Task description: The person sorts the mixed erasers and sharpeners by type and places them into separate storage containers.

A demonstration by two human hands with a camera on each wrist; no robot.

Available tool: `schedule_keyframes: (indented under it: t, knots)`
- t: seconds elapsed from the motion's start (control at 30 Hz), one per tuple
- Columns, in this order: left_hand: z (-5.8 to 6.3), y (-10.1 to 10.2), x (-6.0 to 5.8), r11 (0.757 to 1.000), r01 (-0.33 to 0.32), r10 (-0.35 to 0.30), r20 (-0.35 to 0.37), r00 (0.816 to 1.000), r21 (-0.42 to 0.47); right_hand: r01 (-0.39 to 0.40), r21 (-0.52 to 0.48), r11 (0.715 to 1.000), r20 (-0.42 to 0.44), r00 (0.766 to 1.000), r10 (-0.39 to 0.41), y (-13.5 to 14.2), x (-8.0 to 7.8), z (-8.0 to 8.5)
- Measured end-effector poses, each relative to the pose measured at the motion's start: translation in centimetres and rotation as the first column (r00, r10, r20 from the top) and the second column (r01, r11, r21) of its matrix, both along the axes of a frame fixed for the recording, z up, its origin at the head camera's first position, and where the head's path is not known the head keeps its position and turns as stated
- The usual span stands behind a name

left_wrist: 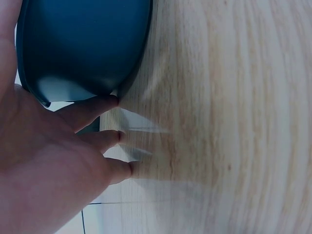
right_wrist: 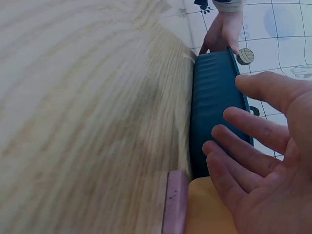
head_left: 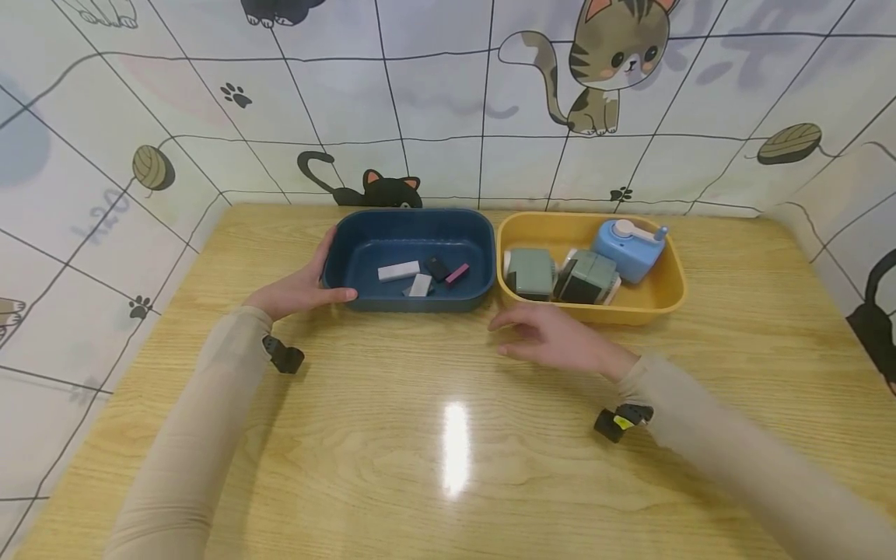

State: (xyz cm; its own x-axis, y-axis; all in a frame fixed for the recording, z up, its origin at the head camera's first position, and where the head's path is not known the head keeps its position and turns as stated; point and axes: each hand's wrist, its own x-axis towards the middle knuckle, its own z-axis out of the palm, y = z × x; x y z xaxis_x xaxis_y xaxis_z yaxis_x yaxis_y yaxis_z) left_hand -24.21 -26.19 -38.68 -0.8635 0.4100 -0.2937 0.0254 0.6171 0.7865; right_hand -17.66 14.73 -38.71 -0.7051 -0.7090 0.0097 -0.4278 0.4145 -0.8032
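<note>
My left hand [head_left: 301, 288] holds the left end of a dark blue bin [head_left: 413, 305], thumb at its front corner and fingers along its end wall. In the left wrist view, the fingertips [left_wrist: 117, 136] reach the wooden table. Inside the bin lie a white block [head_left: 399, 271], a smaller whitish block [head_left: 420, 285], a black block [head_left: 437, 268] and a pink bar [head_left: 457, 274]. My right hand [head_left: 553, 336] hovers before the yellow bin [head_left: 630, 314], fingers extended and holding nothing. Beside that bin, the right wrist view shows a pink bar-shaped object [right_wrist: 174, 202].
In the yellow bin stand a blue crank pencil sharpener [head_left: 630, 253] and two grey-green, boxy devices [head_left: 530, 272]. Both bins stand side by side at the back of the wooden table [head_left: 364, 435], against a cat-patterned wall covering [head_left: 448, 101].
</note>
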Motion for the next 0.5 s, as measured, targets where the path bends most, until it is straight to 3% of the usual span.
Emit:
schedule_keyframes:
  t: [0.23,0.5]
  knots:
    - [-0.1,-0.1,-0.2,1.000,0.004,-0.004,0.000,1.000,-0.004,0.051,0.011,0.999,-0.110,0.993,-0.049,1.4,0.9,-0.7]
    - [1.6,0.7,0.7,0.999,0.003,-0.004,0.026,1.000,0.037,0.122,0.047,0.991,-0.136,0.984,-0.115,2.5,1.7,-1.0]
